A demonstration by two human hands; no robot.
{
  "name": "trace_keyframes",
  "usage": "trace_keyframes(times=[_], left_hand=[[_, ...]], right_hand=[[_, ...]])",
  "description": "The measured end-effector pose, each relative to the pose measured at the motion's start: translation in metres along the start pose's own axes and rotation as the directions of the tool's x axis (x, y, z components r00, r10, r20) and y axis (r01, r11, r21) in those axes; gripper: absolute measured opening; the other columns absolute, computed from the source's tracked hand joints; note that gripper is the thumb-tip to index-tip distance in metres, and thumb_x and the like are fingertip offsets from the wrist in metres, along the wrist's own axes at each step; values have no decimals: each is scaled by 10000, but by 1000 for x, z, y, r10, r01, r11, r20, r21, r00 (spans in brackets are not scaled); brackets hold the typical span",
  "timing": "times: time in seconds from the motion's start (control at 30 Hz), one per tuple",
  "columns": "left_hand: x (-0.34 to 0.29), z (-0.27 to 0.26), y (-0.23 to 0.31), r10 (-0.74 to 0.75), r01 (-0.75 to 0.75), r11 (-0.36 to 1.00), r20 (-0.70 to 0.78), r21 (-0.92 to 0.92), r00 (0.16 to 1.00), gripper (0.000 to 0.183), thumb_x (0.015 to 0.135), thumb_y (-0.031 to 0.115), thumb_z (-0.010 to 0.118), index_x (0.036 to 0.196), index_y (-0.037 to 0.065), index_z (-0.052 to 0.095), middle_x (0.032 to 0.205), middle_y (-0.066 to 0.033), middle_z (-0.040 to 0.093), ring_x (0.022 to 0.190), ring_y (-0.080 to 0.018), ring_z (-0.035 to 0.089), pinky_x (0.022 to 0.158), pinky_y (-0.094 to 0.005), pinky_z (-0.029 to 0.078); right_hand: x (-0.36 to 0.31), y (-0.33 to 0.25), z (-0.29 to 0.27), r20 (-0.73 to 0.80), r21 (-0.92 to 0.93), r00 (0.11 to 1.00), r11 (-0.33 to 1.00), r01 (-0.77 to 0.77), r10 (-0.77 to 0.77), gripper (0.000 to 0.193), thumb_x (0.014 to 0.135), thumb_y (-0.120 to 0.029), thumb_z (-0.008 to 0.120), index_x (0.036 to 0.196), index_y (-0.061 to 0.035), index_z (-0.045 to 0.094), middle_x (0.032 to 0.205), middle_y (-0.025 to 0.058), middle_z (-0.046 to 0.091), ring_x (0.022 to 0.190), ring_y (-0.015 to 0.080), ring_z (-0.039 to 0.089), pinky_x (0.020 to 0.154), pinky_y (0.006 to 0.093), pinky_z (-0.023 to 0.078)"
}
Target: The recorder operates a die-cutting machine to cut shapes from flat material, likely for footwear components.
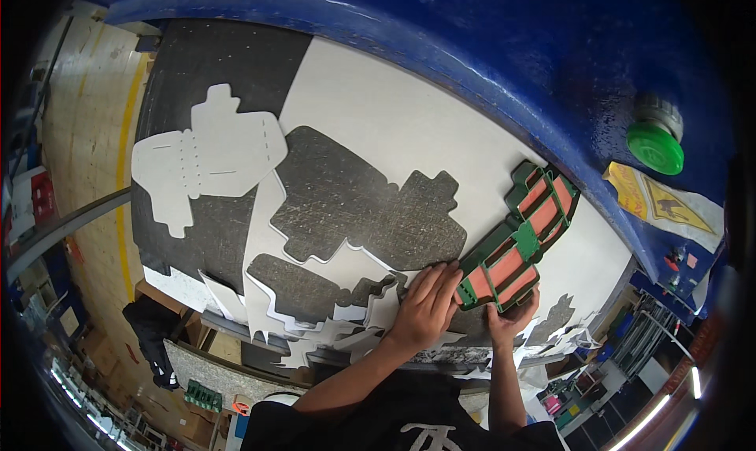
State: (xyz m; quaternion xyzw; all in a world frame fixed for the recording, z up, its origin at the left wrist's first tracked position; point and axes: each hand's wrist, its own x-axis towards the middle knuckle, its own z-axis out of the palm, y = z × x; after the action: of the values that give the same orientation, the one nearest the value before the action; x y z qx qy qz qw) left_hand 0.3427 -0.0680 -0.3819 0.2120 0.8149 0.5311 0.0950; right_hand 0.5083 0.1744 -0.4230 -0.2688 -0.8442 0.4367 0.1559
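Note:
A green cutting die (pixel 526 242) with orange-red foam strips between its blades lies on a white sheet (pixel 370 96) at the right. My right hand (pixel 516 319) grips its near end, the thumb along the near edge and the fingers partly hidden at its right side. Flat on the sheet, my left hand (pixel 428 305) has its fingers stretched out, their tips touching the die's left corner. To the left of the die, die-shaped gaps in the sheet show the dark table surface (pixel 354 191). A cut white card blank (pixel 213 155) with perforated fold lines lies at the far left.
A blue machine beam (pixel 394 22) runs along the table's far side, with a green round button (pixel 655 148) and a yellow warning label (pixel 665 203) at the right. Scrap cuttings (pixel 346 337) gather along the near edge. Below left, another green die (pixel 203 396) rests on a shelf.

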Motion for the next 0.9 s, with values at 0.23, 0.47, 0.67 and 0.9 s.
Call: trace_keyframes(times=[0.23,0.47,0.67,0.9], left_hand=[[10,4,4,2,-2,997,-6,76,1000,577,907,95,685,1451,-62,580,1451,-227,658,1361,-410,599,1175,-553,457],[3,13,0,9,-2,998,-110,60,994,759,837,141,843,1502,-59,535,1507,-234,608,1371,-470,572,1188,-548,446],[1,14,-4,84,-67,984,-96,168,992,800,788,85,814,1519,-45,514,1462,-270,596,1380,-489,538,1182,-554,438],[2,17,-3,75,-49,978,-124,201,989,848,740,88,880,1510,9,532,1447,-255,593,1374,-466,539,1171,-537,436]], right_hand=[[6,2,3,-27,-52,996,996,78,-79,1147,733,-216,1010,1611,20,310,1688,245,364,1608,386,309,1328,504,216],[23,-16,17,-85,-98,986,986,137,-145,1010,700,-258,1012,1506,20,471,1433,165,609,1404,334,551,1331,611,169],[35,-45,14,-66,-196,975,961,195,-212,952,694,-267,1001,1479,-8,527,1435,204,651,1358,391,615,1297,622,274],[42,-46,10,-107,-124,963,965,233,-246,886,706,-281,988,1449,-49,564,1439,195,651,1370,391,613,1297,621,279]])
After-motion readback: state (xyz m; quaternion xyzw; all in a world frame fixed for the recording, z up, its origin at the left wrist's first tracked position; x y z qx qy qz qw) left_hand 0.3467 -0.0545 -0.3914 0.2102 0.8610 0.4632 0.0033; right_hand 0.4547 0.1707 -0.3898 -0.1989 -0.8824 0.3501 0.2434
